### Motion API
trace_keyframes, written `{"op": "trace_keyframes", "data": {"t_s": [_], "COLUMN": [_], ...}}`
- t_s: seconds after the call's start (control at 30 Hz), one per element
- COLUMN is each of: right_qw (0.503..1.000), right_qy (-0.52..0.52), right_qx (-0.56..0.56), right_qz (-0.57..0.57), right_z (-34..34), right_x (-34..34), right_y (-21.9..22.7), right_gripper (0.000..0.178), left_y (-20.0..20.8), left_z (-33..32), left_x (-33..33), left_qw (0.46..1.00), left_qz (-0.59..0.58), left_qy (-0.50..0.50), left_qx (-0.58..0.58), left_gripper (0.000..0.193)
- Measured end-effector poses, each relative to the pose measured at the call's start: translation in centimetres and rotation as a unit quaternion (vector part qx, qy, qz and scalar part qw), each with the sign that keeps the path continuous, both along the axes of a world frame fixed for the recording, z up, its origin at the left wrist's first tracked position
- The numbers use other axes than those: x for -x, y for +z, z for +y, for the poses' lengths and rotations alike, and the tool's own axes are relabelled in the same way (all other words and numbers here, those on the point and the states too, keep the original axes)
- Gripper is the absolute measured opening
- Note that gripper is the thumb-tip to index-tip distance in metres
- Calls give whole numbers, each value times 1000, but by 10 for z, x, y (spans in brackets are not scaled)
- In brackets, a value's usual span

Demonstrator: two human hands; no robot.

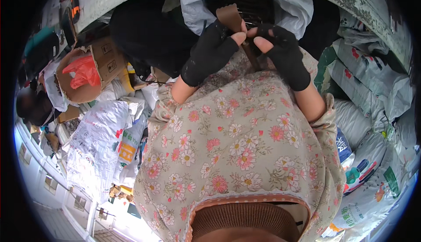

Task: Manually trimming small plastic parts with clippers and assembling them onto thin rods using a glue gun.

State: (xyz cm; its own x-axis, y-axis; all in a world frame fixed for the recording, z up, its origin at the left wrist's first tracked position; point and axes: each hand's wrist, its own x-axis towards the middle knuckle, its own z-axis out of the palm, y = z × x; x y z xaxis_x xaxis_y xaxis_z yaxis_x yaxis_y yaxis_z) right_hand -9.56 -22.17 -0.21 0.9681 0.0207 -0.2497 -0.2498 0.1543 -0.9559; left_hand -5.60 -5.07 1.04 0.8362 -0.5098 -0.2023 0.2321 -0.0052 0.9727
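At far left, one open cardboard box (94,68) holds a red plastic bag (83,71), above printed white sacks (94,143). In the centre, two hands in black fingerless gloves: left hand (210,51) and right hand (280,51) both pinch one brown leather strip (230,16). More woven sacks (368,172) pile right.

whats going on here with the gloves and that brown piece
A person in a floral top works with both hands in black fingerless gloves. The left hand and right hand pinch a flat brown piece between bare fingertips, over an open white sack. More printed sacks and a cardboard box lie around.
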Motion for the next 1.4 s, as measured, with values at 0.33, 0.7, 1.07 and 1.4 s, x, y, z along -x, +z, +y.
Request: {"op": "trace_keyframes", "data": {"t_s": [0.33, 0.7, 1.07, 1.4], "right_qw": [974, 979, 752, 679], "right_qy": [63, -55, -314, -330], "right_qx": [199, 183, 549, 655], "right_qz": [-90, -76, -184, 39], "right_z": [-11, -49, -291, -404], "right_x": [4, -8, -94, -155], "right_y": [-13, -21, 26, 47], "right_gripper": [22, 13, 33, 40], "left_y": [-17, -35, -170, 80], "left_z": [-6, -41, -19, 11], "left_x": [0, 8, -31, -80], "left_qw": [996, 971, 873, 943], "left_qz": [-64, -100, 404, -26], "left_qy": [-10, 128, 193, -294], "left_qx": [-60, -175, 192, -151], "left_gripper": [14, 17, 11, 25]}}
